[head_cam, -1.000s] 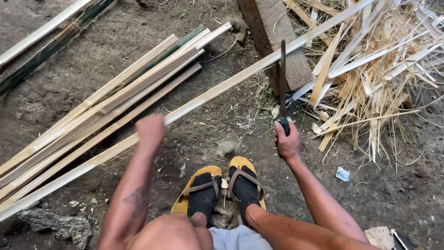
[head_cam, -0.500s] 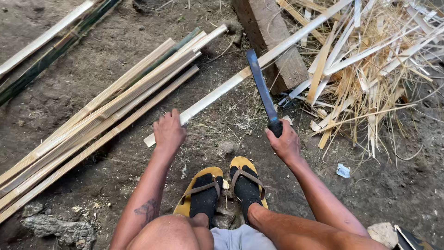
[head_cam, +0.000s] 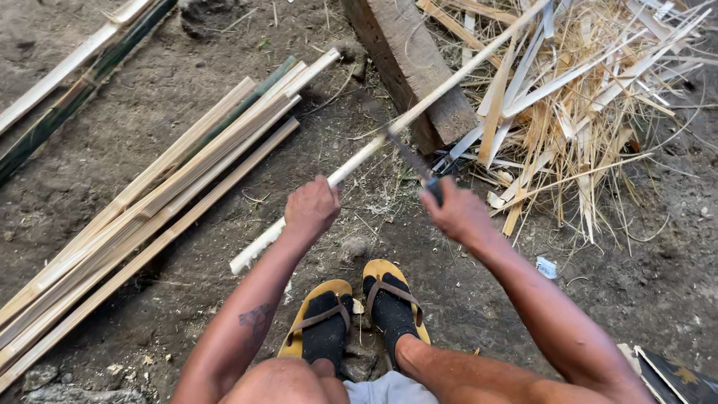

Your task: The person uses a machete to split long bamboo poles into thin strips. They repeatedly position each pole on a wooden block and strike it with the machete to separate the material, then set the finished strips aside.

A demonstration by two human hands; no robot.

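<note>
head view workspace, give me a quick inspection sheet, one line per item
surface: bare dirt ground, uneven, with small stones and scraps.
job's things: long pale bamboo strip lying slantwise over a wooden block; dark blade meets the strip just ahead of the left hand.
clutter: heap of shavings and thin offcuts by the block; small pale scrap on the ground.
hands: left hand closed round the strip; right hand closed on the blade's handle.
cables: nothing seen.
surroundings: stack of split bamboo slats on the left; two feet in yellow sandals; dark flat object at the lower right edge.
</note>
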